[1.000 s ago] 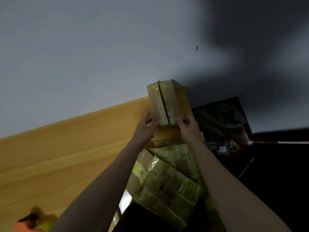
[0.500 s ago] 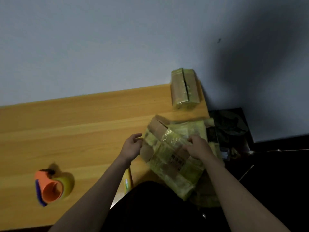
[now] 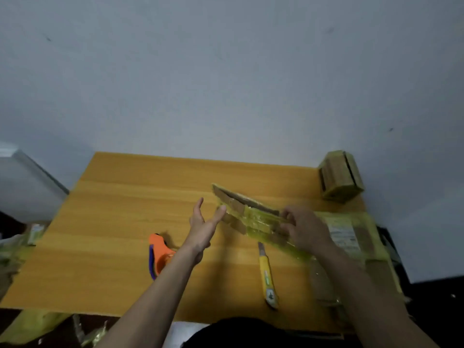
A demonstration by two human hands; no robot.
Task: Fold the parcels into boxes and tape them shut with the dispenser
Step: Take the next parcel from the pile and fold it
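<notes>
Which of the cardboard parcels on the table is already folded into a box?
The folded box standing at the table's far right corner by the wall. The flattened parcel gripped by the right hand is still collapsed, and another flat parcel lies beneath it.

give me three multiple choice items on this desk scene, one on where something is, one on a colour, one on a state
1. Where does the finished box stand?
A. the table's far right corner
B. the near left corner
C. under the table

2. What colour is the knife handle?
A. red
B. yellow
C. black

3. How is the left hand?
A. gripping the tape dispenser
B. curled in a fist
C. open, fingers straight

Answers:
1. A, it stands by the wall at the far right of the table.
2. B, the handle lying near the table's front edge is yellow.
3. C, it holds nothing, while the right hand grips the flattened parcel and the orange tape dispenser lies untouched.
</notes>
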